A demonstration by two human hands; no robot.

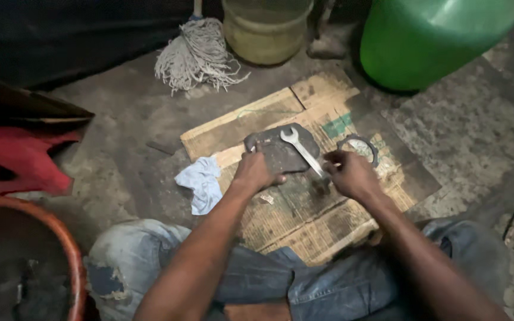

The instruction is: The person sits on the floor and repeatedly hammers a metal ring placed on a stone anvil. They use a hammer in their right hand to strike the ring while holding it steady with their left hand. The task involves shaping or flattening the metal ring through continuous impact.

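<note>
The big green barrel [435,38] stands at the top right, with one tan bucket [267,30] and one mop [196,53] next to it, and one red-rimmed tub [60,238] sits at the bottom left. One flat sheet of cardboard [281,220] lies on the dirty floor, and on it rests one dark flat metal plate [281,148]. The left hand [256,172] presses down on the near edge of that plate, fingers curled over it. One shiny wrench [301,148] lies across the plate, and the right hand [349,173] has its fingers closed around the low end of it. One thin ring gasket [358,148] lies just beside the right hand, and one pale rag [200,183] lies near the left hand. I think the wrench could slip, since the plate looks greasy, and knuckles could bang the plate. The plate might slide on the cardboard if the left hand lets up. The gasket could get knocked or bent by the right hand.
</note>
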